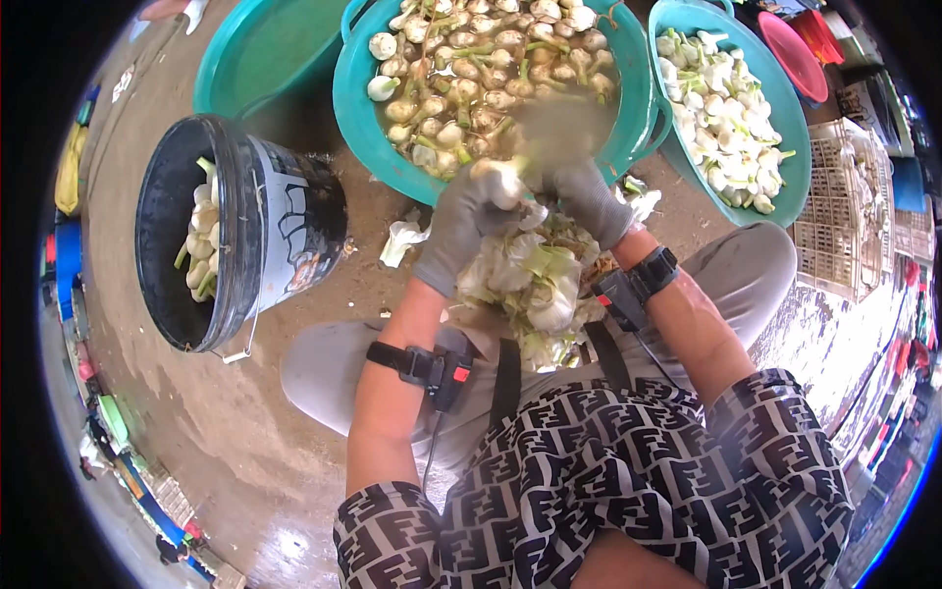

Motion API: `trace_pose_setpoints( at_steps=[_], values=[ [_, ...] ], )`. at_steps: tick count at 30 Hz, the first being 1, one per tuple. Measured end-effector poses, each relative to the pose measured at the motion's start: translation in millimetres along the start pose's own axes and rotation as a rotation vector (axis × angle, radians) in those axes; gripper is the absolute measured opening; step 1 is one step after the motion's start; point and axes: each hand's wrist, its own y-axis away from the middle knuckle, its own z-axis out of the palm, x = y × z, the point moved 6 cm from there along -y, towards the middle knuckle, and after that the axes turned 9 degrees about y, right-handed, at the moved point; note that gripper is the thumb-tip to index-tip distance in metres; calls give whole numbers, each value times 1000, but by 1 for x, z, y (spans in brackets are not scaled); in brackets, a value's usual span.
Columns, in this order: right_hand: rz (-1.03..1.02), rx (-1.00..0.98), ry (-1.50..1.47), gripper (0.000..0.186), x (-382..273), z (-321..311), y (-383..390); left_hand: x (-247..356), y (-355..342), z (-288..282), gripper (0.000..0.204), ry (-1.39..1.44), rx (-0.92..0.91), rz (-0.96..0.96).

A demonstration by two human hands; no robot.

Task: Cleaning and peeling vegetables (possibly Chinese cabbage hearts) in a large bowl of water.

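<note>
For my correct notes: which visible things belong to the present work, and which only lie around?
In the job: left hand, right hand, held white bulb, leafy peelings, tub of bulbs in water; probably basin of bulbs, black bucket.
Apparently lying about: pink basin, pale crate.

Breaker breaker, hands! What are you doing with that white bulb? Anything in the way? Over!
Left hand gripping white bulb. Right hand close beside it, grip unclear. Peelings heaped below; nothing seen blocking. Over.

Brown floor (196, 412) with bright glare (289, 542)
</note>
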Motion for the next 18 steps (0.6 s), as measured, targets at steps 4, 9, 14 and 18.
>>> trace_pose_setpoints(
  at_steps=[4,9,14,18],
  values=[
    [-163,49,269,8,-3,-3,4,2,4,21,36,481,-59,-183],
    [-164,20,190,16,-4,8,7,5,-1,-2,35,-315,109,199],
    [-65,-89,-117,22,1,18,23,2,7,-13,33,-28,228,-21],
    [-438,-26,443,18,-15,11,39,3,5,-3,34,276,231,-87]
  ],
)
